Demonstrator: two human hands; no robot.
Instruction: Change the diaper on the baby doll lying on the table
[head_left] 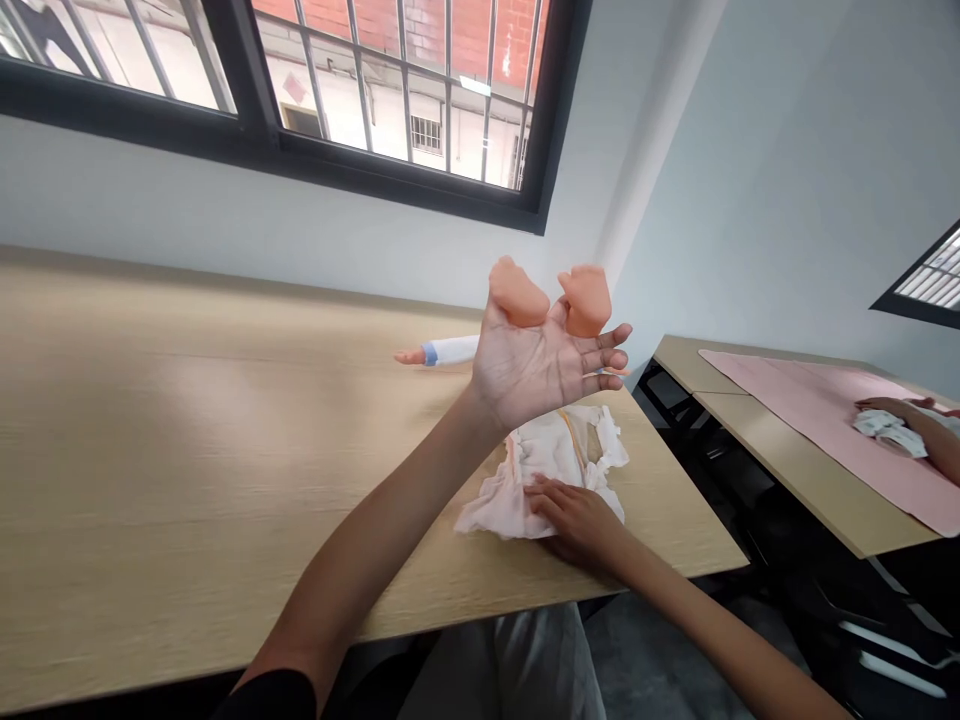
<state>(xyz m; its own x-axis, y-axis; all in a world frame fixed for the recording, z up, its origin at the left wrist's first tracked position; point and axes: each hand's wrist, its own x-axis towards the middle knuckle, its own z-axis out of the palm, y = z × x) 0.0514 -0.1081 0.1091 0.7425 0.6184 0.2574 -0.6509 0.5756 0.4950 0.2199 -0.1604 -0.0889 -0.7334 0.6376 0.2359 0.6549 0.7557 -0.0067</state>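
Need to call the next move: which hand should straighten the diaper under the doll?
Right, probably. The right hand already lies flat on the diaper; the left hand is lifted, holding the doll's legs.

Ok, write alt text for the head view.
The left hand lifts a doll's feet above a wooden table, while the right hand presses flat on a white diaper beneath. The doll's arm pokes out behind, and another person's hand rests on a pink mat at the next table.

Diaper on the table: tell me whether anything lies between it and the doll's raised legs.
Nothing visible does. The left hand holds the doll's legs up, above the diaper, which the right hand presses flat on the table. The doll's body is hidden behind the left hand.
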